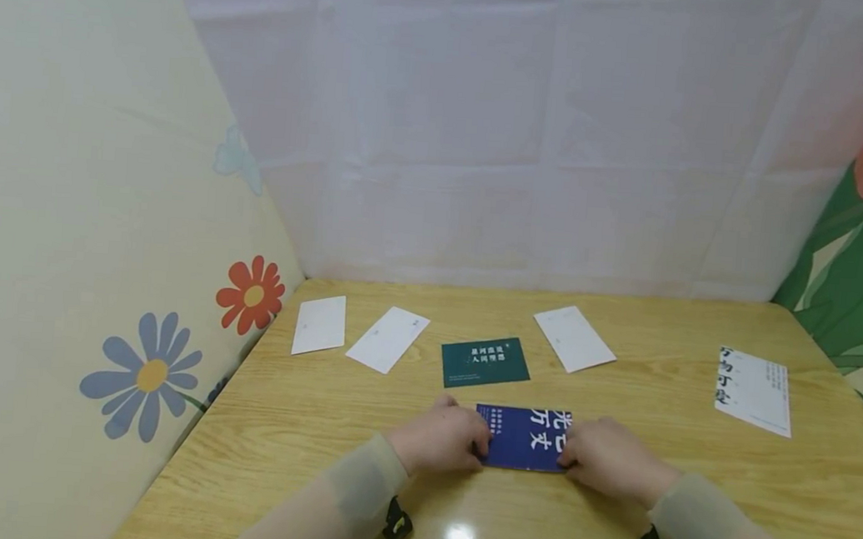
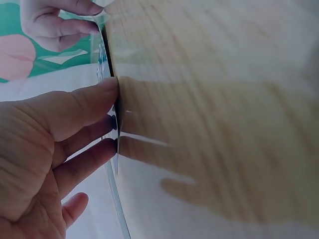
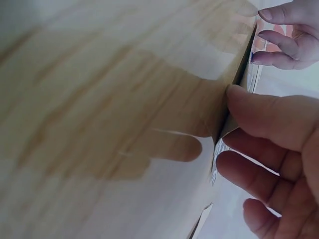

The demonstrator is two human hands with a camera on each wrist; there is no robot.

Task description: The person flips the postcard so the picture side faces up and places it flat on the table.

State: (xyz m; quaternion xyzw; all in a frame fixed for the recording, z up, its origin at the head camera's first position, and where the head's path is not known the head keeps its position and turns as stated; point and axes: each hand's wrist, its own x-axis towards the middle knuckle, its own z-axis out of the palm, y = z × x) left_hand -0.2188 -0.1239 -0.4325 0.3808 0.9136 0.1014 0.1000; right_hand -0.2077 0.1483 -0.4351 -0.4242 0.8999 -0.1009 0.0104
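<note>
A dark blue card [image 1: 528, 443] with large white characters lies near the middle of the table, its print turned sideways. My left hand [image 1: 444, 437] holds its left end, and my right hand [image 1: 609, 457] holds the right end. From the left wrist, the card shows nearly edge-on, with the thumb of my left hand [image 2: 55, 134] at the near edge and fingertips beyond it. The right wrist view has my right hand [image 3: 279, 139] in a similar pinch, thumb and fingers at the card's edge close over the tabletop. Just behind the blue card is a dark green card [image 1: 480, 377] with white characters.
On the wooden table [image 1: 276, 451], two white cards [image 1: 320, 326] [image 1: 387, 339] lie at the back left. Another white card [image 1: 573, 340] sits behind and right of the green one. Far right is a white card with black characters [image 1: 757, 392]. Cloth-covered walls [image 1: 441, 136] stand behind.
</note>
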